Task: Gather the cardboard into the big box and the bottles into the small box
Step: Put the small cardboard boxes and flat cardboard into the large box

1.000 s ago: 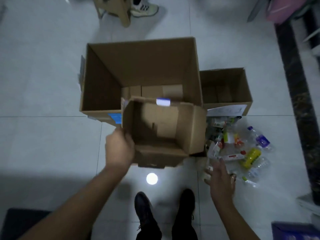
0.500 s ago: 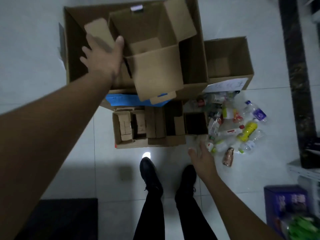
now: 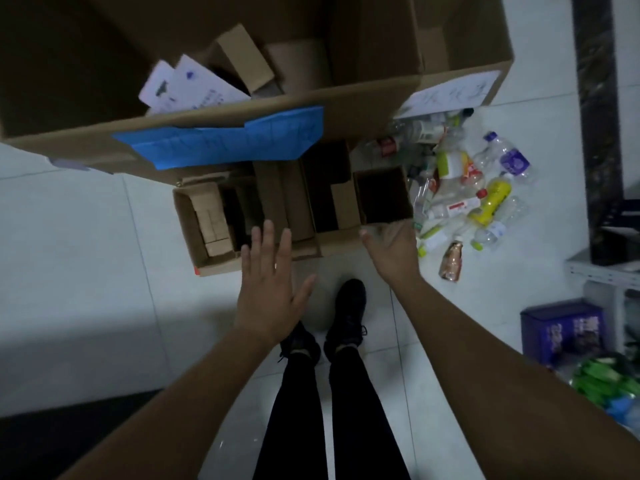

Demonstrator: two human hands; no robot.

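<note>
The big cardboard box (image 3: 86, 147) fills the top of the head view, with a blue label on its near wall and a carton with white labels (image 3: 194, 88) lying inside. The small box (image 3: 491, 46) stands to its right with a white paper on its front. Several smaller cartons (image 3: 270, 206) sit on the floor in front of the big box. A heap of plastic bottles (image 3: 464, 195) lies on the floor to their right. My left hand (image 3: 270, 289) hovers with straight fingers over the near edge of the floor cartons. My right hand (image 3: 394, 251) reaches, fingers extended, to the rightmost carton's near edge (image 3: 384, 195).
My two black shoes (image 3: 346, 317) stand on white tile just behind the cartons. A purple box (image 3: 564, 330) and green packaging (image 3: 602, 379) sit at the right, beside a grey shelf edge (image 3: 602, 268). A dark mat (image 3: 45, 441) lies bottom left.
My left hand let go of the carton, which now lies in the big box, and drew back to the floor cartons. My right hand moved forward to the rightmost carton. The view tilted down.
</note>
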